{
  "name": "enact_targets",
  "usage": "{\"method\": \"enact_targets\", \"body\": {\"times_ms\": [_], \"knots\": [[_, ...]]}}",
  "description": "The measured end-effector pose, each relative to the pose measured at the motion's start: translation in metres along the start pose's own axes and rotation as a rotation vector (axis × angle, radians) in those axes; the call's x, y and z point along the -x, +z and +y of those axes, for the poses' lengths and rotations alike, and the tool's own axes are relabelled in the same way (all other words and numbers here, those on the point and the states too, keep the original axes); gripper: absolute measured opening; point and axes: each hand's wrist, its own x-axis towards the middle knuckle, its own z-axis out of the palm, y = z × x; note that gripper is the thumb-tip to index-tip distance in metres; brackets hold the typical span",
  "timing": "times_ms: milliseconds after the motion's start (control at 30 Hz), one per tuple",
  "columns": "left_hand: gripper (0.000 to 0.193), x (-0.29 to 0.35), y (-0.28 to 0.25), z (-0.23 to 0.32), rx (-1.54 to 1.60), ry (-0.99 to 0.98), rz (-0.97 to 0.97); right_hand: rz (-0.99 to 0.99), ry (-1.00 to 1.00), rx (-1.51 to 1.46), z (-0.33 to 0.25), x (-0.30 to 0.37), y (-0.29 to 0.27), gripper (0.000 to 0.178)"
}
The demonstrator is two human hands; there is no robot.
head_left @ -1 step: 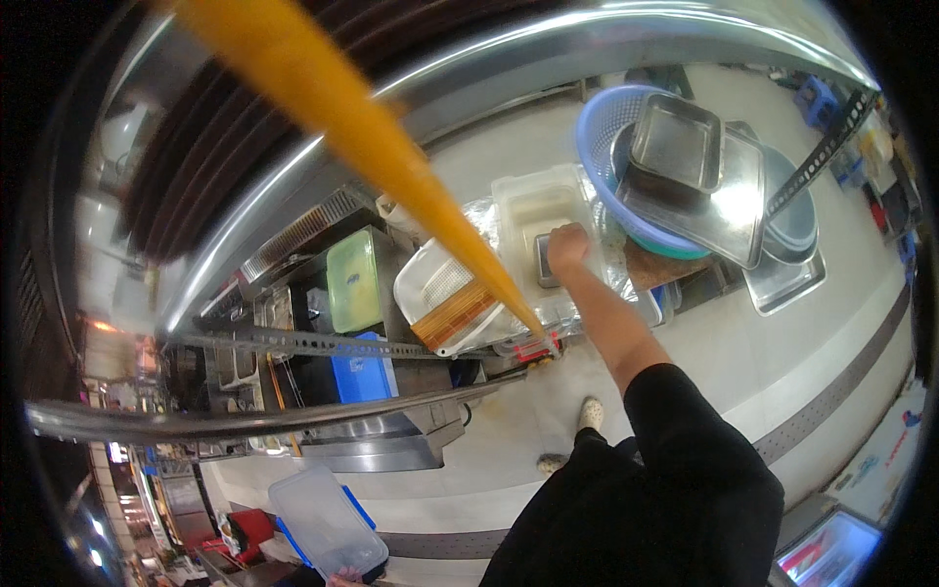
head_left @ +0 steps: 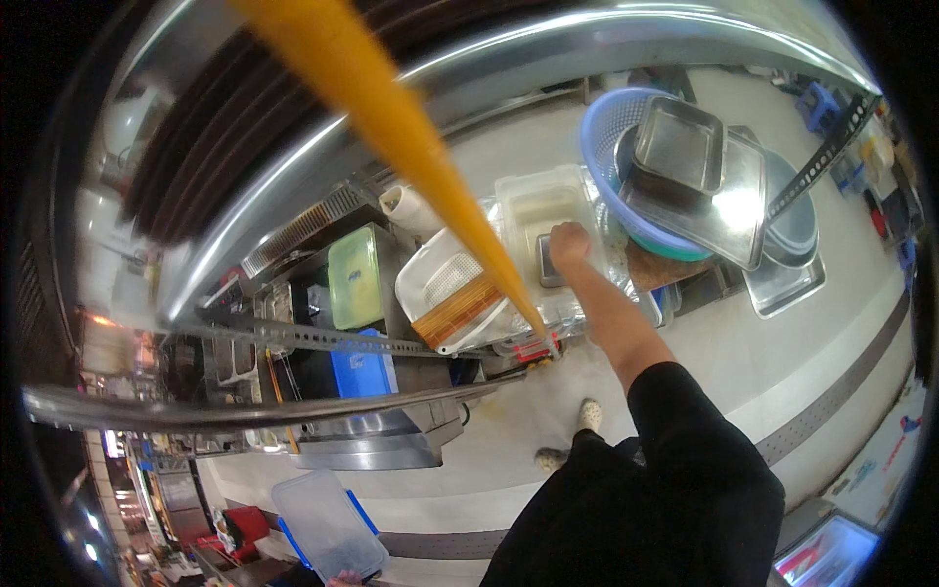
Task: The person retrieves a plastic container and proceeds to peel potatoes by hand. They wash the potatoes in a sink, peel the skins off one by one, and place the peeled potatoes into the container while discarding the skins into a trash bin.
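Note:
My right hand [head_left: 570, 248] is closed at the edge of a small rectangular metal container [head_left: 549, 262]. That container sits inside a translucent plastic bin [head_left: 504, 196]; my fingertips are partly hidden. At the lower edge, far to the left, my left hand [head_left: 345, 579] shows only as a few fingers on the rim of a clear plastic lid [head_left: 318, 519] with blue side clips. Left of the bin stands a white perforated basket [head_left: 416, 284] with a bamboo mat [head_left: 458, 311] lying across it.
A blurred yellow pole [head_left: 430, 176] slants across the view. To the right, a blue colander [head_left: 599, 147] holds metal trays [head_left: 680, 145]. A metal counter rail [head_left: 245, 415] runs along the left, near a green-lidded container [head_left: 354, 279] and a blue box [head_left: 362, 367].
The view has shifted very slightly, and the yellow pole appears a little further right. Both hands keep their places on the container and the lid.

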Motion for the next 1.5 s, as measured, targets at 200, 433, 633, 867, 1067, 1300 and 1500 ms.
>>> {"method": "enact_targets", "body": {"times_ms": [200, 433, 633, 867, 1067, 1300, 1500], "knots": [[0.032, -0.010, -0.046, -0.171, 0.110, -0.130, 0.180, 0.224, -0.470, -0.133, -0.039, -0.014, -0.005, 0.032], [0.026, 0.008, -0.028, 0.039, 0.516, -0.359, 0.402, 0.624, -0.826, 0.169, 0.004, -0.127, 0.036, 0.016], [0.021, 0.072, -0.074, 0.097, 0.751, -0.234, 0.572, 0.833, -0.895, 0.432, -0.019, -0.153, 0.073, 0.009], [0.027, 0.064, -0.076, 0.144, 0.768, -0.250, 0.657, 0.769, -1.054, 0.548, -0.010, -0.182, 0.076, 0.005], [0.026, 0.079, -0.083, 0.136, 0.783, -0.282, 0.689, 0.657, -1.159, -0.016, 0.006, -0.241, 0.088, 0.009], [0.029, 0.120, -0.112, 0.107, 0.463, -0.383, 0.705, 0.668, -1.004, 0.008, -0.033, -0.103, 0.016, 0.012], [0.028, 0.123, -0.087, 0.117, 0.540, -0.451, 0.589, 0.450, -0.922, -0.186, -0.024, -0.089, -0.071, 0.013]]}}
